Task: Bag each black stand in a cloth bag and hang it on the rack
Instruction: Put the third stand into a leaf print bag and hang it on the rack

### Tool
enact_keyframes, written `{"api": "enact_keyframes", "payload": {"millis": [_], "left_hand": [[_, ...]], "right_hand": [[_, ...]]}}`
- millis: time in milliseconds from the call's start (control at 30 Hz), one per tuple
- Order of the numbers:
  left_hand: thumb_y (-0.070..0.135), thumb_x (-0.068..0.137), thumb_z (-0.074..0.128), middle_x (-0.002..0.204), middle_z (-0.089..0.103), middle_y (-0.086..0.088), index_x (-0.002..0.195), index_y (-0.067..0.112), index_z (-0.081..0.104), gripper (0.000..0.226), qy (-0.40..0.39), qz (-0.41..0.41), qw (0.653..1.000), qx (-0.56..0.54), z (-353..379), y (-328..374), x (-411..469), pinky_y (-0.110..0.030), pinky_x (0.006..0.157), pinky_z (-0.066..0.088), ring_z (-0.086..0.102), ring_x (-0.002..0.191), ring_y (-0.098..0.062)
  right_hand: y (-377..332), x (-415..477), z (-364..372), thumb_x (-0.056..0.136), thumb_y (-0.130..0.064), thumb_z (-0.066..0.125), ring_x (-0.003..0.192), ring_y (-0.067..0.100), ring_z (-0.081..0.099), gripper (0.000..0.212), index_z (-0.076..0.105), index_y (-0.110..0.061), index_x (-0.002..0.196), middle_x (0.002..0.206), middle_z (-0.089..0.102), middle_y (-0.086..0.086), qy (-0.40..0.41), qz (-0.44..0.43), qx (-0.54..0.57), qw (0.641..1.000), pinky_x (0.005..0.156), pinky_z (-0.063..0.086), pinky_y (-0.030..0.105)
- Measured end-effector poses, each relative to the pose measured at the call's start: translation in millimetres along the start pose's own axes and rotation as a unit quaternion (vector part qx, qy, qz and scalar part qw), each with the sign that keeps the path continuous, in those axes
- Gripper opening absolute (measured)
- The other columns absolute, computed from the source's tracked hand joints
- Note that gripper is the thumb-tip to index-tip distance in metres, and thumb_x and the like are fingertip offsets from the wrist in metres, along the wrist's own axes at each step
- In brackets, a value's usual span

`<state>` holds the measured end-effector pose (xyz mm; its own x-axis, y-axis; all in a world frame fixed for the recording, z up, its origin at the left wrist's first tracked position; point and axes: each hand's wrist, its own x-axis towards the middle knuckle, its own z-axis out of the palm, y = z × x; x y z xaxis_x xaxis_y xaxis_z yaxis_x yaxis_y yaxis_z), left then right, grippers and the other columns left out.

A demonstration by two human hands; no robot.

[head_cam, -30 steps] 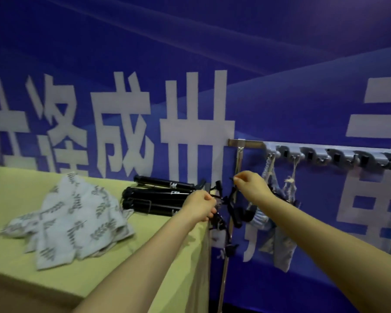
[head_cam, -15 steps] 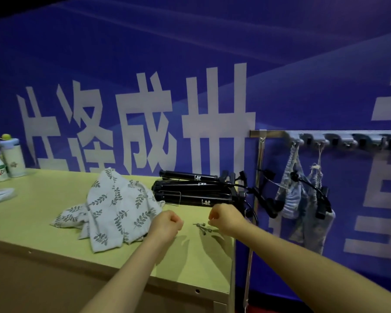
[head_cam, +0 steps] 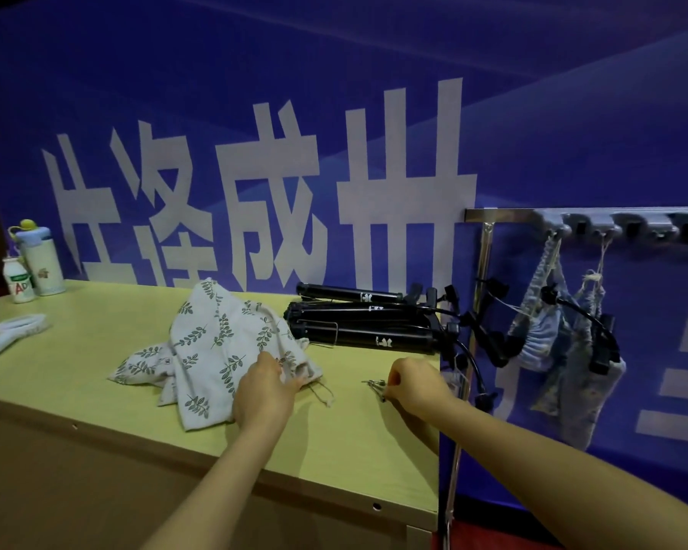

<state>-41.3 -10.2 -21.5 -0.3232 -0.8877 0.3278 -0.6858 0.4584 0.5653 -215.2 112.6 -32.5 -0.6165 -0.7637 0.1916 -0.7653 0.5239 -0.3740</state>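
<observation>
Three folded black stands [head_cam: 364, 323] lie stacked at the table's far right, their heads sticking out past the edge. A heap of white leaf-print cloth bags [head_cam: 219, 347] lies left of them. My left hand [head_cam: 265, 385] rests on the right edge of that cloth, fingers closing on the fabric near its drawstring. My right hand [head_cam: 416, 385] sits near the table's right edge, fingertips pinched on a small metal clip [head_cam: 376, 385]. Two bagged stands [head_cam: 564, 351] hang from hooks of the rack [head_cam: 505, 215] on the right.
A yellow-green table [head_cam: 76, 371] fills the lower left. On its far left stand a bottle with a yellow cap [head_cam: 40, 264] and a small drink bottle [head_cam: 16, 281], with a white hand mirror [head_cam: 13, 335] lying nearby. The rack's metal post [head_cam: 477, 311] stands beside the table edge.
Both hands came down from the stand heads by the rack post to the table. My left hand then moved left onto the cloth; my right stayed at the small metal clip.
</observation>
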Motion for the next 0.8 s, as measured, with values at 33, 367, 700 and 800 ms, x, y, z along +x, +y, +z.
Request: {"api": "enact_keyframes", "payload": {"millis": [33,367,700,800], "left_hand": [[0.039,0.086,0.062,0.089,0.059,-0.004,0.095,0.014,0.046,0.031,-0.003,0.002,1.0,0.004,2,-2,2,-0.029,0.057,0.038,0.057,0.079,-0.025],[0.047,0.084,0.06,0.094,0.063,0.001,0.098,0.017,0.054,0.034,0.004,-0.003,1.0,-0.01,14,-3,11,-0.03,0.062,0.047,0.06,0.083,-0.02],[0.037,0.088,0.06,0.055,0.053,0.006,0.08,0.011,0.07,0.028,0.0,0.053,0.996,-0.068,-4,-5,20,-0.024,0.047,0.032,0.046,0.048,-0.012],[0.035,0.088,0.061,0.046,0.044,0.006,0.06,0.018,0.06,0.033,-0.034,0.058,0.993,-0.1,-11,-9,23,-0.023,0.046,0.027,0.037,0.043,-0.011]], "right_hand": [[0,1,1,0.089,-0.024,0.06,0.088,0.021,0.063,0.016,0.064,-0.012,0.098,0.096,0.066,0.007,0.001,0.0,-0.001,1.0,0.08,0.056,0.035],[3,8,7,0.094,-0.017,0.049,0.085,0.02,0.063,0.017,0.062,-0.01,0.102,0.093,0.063,0.007,-0.031,-0.001,-0.031,0.999,0.074,0.053,0.027],[2,3,1,0.095,-0.02,0.047,0.084,0.018,0.062,0.014,0.059,-0.011,0.097,0.089,0.06,0.004,0.0,-0.003,0.067,0.998,0.077,0.052,0.028],[-5,-2,-3,0.096,-0.017,0.046,0.083,0.019,0.062,0.011,0.055,-0.013,0.092,0.084,0.059,0.002,0.013,0.004,0.142,0.99,0.076,0.053,0.029]]}}
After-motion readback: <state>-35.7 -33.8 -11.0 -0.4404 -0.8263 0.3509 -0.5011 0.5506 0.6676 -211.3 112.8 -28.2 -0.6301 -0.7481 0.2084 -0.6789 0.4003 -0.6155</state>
